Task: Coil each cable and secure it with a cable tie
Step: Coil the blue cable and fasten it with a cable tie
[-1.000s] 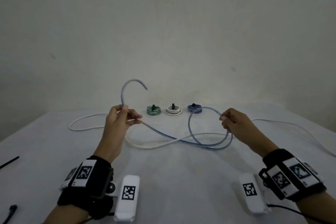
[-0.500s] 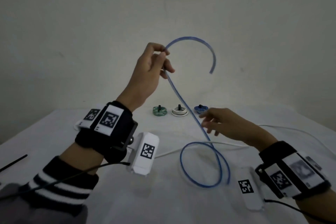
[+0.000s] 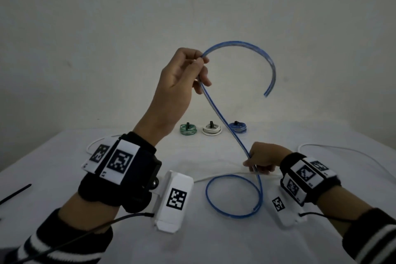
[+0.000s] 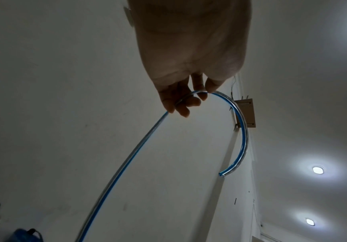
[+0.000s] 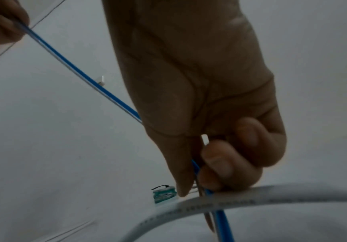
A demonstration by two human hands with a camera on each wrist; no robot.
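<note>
A clear blue cable [image 3: 220, 115] runs from my raised left hand [image 3: 192, 70] down to my right hand [image 3: 256, 164] near the table. My left hand pinches it high up, and its free end [image 3: 266, 92] arcs over to the right. In the left wrist view the fingers [image 4: 181, 104] grip the blue cable [image 4: 127, 163]. My right hand [image 5: 197, 180] pinches the cable [image 5: 81, 72] low down. Below that grip the cable forms one loop [image 3: 233, 195] lying on the table. A long white cable [image 3: 342, 152] lies loose across the table, passing under my right hand.
Three coiled and tied cables stand at the back: green [image 3: 188, 129], white [image 3: 211, 130] and blue [image 3: 237, 127]. A black cable tie [image 3: 15, 194] lies at the left edge of the white table [image 3: 214, 242]. A plain wall rises behind.
My left hand rose from the table to high in the air with the cable end. My right hand let go of the loops, then took hold of the cable low down; one loop now lies on the table.
</note>
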